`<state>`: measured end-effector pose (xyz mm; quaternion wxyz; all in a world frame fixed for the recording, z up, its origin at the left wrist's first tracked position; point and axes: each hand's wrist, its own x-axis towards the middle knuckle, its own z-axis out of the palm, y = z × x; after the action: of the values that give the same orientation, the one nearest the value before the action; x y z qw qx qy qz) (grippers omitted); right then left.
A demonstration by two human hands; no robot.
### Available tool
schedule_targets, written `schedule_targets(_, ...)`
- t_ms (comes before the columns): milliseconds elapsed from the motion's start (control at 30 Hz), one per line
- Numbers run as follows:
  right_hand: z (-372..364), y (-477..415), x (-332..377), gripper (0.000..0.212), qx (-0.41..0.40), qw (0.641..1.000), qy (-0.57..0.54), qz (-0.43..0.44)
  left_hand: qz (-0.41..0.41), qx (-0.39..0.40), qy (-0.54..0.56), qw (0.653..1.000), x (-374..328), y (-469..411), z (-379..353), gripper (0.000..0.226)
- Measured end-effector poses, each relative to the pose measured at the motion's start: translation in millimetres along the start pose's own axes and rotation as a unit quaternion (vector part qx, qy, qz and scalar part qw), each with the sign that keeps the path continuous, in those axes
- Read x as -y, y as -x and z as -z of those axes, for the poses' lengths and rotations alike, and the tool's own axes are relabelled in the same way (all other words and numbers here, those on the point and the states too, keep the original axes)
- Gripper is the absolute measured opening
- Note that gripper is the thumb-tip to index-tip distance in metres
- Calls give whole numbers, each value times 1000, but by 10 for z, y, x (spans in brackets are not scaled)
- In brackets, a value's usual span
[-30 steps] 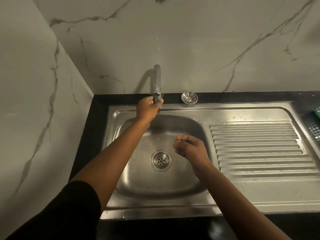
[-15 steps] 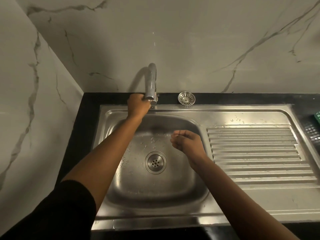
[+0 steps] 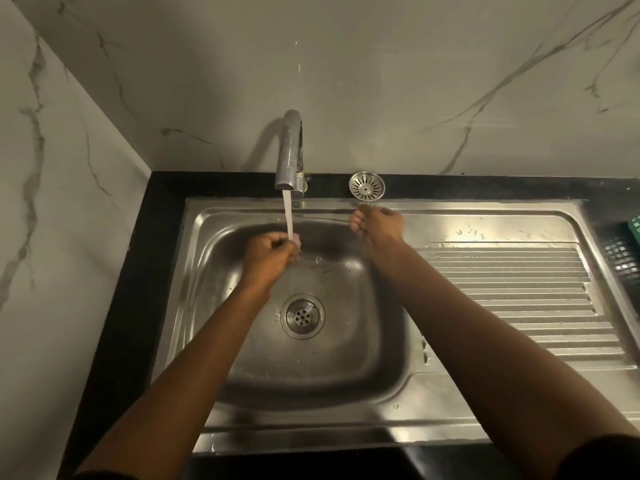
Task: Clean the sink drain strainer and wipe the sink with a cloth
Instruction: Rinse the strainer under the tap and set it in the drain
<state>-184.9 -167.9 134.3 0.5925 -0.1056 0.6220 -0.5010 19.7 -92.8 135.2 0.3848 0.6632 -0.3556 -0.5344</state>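
Note:
The round metal drain strainer (image 3: pixel 366 185) lies on the black counter behind the steel sink (image 3: pixel 485 403), to the right of the tap (image 3: pixel 290 152). Water runs from the tap in a thin stream. My left hand (image 3: pixel 268 252) is under the stream over the basin, its fingers curled with nothing seen in them. My right hand (image 3: pixel 377 224) hovers over the sink's back rim just in front of the strainer, fingers curled and apart from it. The open drain hole (image 3: pixel 302 316) sits in the basin floor. No cloth is in view.
A ribbed draining board (image 3: pixel 512 299) fills the sink's right half. A dark and green rack (image 3: pixel 623 251) sits at the far right edge. Marble walls close in at the back and left.
My left hand left the tap and dropped under the spout, and water now runs. My right hand moved from over the basin up and right towards the strainer.

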Motion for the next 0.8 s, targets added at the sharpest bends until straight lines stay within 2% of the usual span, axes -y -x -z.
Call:
schedule_targets(133, -42, -274, 126, 22, -70, 996, 48, 2, 6, -11, -14, 1000, 124, 153, 13, 8)
schedule_targets(300, -23, -464, 241, 31, -126, 986, 110, 1, -8, -26, -39, 999, 168, 138, 74, 10)
schedule_targets(467, -2, -472, 331, 20, -113, 983, 142, 15, -25, -35, -52, 998, 172, 93, 121, 13)
schedule_targets(600, 16, -356, 355, 21, -118, 973, 192, 51, -25, -42, -38, 998, 187, 61, 145, 16)
schedule_targets(700, 39, -121, 201, 16, -108, 950, 272, 110, -27, -42, -19, 999, 162, 46, 149, 17)
schedule_targets(767, 57, 77, 29, 12, -74, 932, 326, 141, -21, -39, -13, 999, 142, 30, 128, 16)
schedule_targets(800, 68, 189, -67, 17, -47, 920, 356, 160, -18, -39, -11, 999, 138, 24, 115, 15)
